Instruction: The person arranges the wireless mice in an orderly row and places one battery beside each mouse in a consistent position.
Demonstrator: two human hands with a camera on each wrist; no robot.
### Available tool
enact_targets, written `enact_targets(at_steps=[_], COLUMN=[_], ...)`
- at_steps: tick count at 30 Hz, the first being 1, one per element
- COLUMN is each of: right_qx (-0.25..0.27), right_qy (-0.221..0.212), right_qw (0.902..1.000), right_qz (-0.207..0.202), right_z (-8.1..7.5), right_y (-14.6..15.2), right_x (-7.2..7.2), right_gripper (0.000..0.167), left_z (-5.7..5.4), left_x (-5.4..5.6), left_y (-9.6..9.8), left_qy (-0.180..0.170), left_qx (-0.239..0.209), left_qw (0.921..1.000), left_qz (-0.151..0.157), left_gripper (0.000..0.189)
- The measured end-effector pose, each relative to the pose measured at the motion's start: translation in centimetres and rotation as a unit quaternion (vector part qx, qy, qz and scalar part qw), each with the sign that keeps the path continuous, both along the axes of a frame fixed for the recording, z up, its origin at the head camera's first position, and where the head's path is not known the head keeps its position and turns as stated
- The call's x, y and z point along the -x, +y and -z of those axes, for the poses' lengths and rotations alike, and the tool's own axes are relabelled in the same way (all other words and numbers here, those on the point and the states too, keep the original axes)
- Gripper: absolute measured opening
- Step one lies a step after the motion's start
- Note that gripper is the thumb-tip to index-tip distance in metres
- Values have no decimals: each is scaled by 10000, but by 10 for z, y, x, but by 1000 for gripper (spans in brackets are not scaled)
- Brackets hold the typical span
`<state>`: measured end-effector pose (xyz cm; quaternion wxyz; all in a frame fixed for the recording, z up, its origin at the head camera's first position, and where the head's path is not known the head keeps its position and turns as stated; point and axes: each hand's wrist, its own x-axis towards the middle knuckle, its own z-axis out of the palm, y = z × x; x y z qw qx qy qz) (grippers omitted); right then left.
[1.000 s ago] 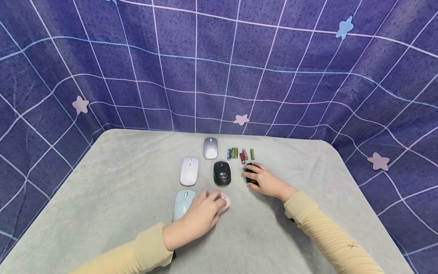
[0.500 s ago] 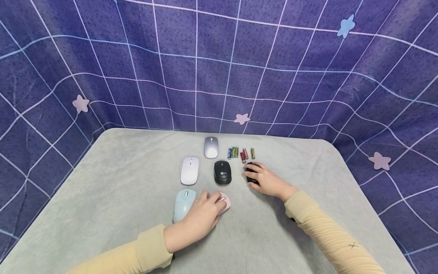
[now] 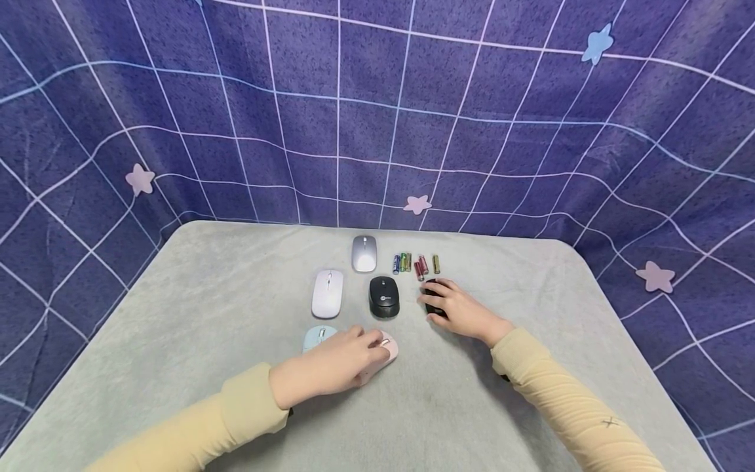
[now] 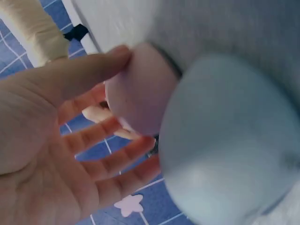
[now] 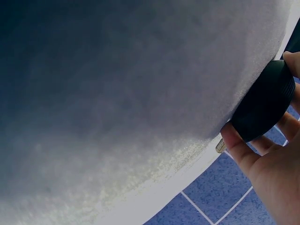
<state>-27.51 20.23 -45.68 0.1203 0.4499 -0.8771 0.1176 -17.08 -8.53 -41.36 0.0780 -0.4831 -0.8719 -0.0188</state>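
Note:
My left hand (image 3: 339, 360) lies over a pink computer mouse (image 3: 388, 342), covering much of it in the head view. From the left wrist, the thumb shows along one side of the pink mouse and the fingers on the other. A light blue mouse (image 3: 317, 335) sits just left of it, partly behind the hand. To the right, my right hand (image 3: 463, 312) holds a black mouse (image 5: 265, 101), its thumb and fingers around the sides. Between the hands stands a second black mouse (image 3: 384, 297) with a small light logo, untouched.
A white mouse (image 3: 327, 294) and a grey mouse (image 3: 364, 254) lie farther back on the grey tabletop (image 3: 236, 288). Several small batteries, among them a blue one (image 3: 396, 264) and a gold one (image 3: 436, 264), lie behind the right hand. A blue grid-patterned curtain (image 3: 366, 144) hangs behind the table.
My left wrist and forearm have swung left and lower, now hiding more of the light blue mouse, while the fingers stay on the pink mouse. The right hand has not visibly moved.

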Motion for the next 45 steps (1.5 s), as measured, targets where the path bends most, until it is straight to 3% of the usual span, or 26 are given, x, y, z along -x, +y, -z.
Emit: enact_targets(at_steps=[8,18,31,37,45], right_qx=[-54,144,-78,-134,-154], right_qy=[81,332,27,14,-100], right_qw=[10000,9992,10000,9999,9998], right_qz=[18,-161,30,71,120], right_z=[1,1,0,1,-1], right_y=[0,-1,0,0,0], right_x=[1,1,1,1,0], right_gripper=[36,35,35,35,34], left_z=[-10,-6,-7,-5,-12], left_x=[7,18,20,17,9], left_y=[-4,-3,-1,1,11], left_qy=[-462,-689,-905,-1160,-1741], left_qx=[611,1082,890,647,232], left_qw=[9970,9909,9898,9903,9833], left_qz=[105,412,653,410,-468], left_gripper=[60,75,72,62,83])
